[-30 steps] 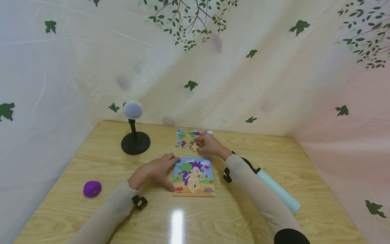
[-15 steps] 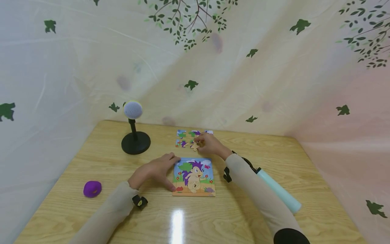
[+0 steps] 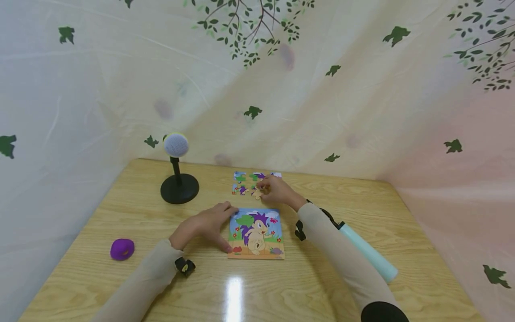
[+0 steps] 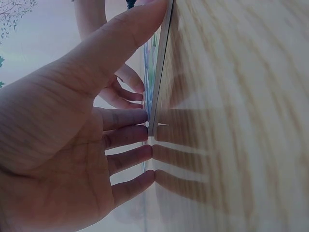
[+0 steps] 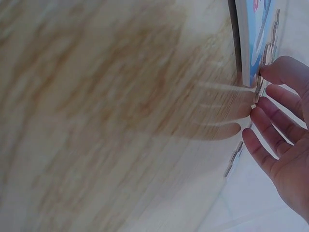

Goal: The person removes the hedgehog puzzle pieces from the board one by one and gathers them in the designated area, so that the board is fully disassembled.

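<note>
A square hedgehog puzzle board (image 3: 263, 232) lies flat on the wooden table in the head view. My left hand (image 3: 205, 222) spans its left side, thumb on the lower left corner and fingertips at the upper left one; in the left wrist view the fingers (image 4: 128, 159) are nearly straight. Beyond the board, my right hand (image 3: 277, 191) reaches over several puzzle pieces (image 3: 239, 190). Its thumb and fingers pinch a beige puzzle piece (image 3: 256, 193), partly hidden by the hand. In the right wrist view that hand (image 5: 287, 130) is low at the tabletop, beside the pieces' thin edges.
A microphone-like object (image 3: 175, 145) on a round black base stands at the back left. A purple lump (image 3: 122, 249) sits at the left. A light blue cylinder (image 3: 368, 250) with a black strap lies beyond the right forearm. Printed fabric (image 3: 322, 112) hangs behind the table.
</note>
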Demonstrator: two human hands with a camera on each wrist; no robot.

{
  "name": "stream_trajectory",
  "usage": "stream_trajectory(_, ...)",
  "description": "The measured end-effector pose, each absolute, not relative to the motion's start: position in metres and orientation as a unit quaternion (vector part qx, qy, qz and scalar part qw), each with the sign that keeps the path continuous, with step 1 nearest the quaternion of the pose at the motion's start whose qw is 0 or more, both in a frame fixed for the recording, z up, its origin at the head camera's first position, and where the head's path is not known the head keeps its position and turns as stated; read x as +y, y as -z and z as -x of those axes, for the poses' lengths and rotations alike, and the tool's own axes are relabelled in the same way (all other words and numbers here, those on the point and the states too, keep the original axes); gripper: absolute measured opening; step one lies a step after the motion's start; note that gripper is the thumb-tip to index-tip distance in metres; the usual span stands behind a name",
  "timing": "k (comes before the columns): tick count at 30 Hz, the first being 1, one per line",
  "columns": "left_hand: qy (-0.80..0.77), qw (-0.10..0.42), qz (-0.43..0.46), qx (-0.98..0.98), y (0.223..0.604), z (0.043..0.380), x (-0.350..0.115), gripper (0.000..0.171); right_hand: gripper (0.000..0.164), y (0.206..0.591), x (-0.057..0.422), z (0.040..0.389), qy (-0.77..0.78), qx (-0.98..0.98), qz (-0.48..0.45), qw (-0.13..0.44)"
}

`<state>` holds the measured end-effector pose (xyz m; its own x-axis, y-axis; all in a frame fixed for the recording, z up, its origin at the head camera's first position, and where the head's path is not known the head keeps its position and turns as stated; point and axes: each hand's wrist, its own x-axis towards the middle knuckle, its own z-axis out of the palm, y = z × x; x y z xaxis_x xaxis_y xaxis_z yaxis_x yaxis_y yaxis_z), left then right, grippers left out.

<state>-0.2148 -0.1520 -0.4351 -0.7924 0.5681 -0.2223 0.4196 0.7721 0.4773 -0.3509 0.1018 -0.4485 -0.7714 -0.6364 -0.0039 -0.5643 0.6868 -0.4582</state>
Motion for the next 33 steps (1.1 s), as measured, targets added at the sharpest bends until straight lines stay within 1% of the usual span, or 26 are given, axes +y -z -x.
stream_trajectory(7,-0.206,0.180,-0.265,0.925,0.4361,0.2154,-0.1517,0.113,0.036,0.4466,0.1015,0.3507,0.217,0.916,0.329,0.081)
stream_trajectory(16,-0.203,0.181,-0.267,0.925,0.4362,0.2157,-0.1519,0.113,0.037,0.4445,0.0996,0.3491,0.223,0.918,0.315,0.096)
stream_trajectory(24,-0.205,0.181,-0.267,0.924,0.4357,0.2150,-0.1520,0.113,0.036,0.4423,0.0993,0.3479,0.218,0.917,0.321,0.092)
stream_trajectory(33,-0.204,0.186,-0.269,0.923,0.4335,0.2142,-0.1525,0.113,0.039,0.4403,0.1000,0.3475,0.224,0.916,0.315,0.106)
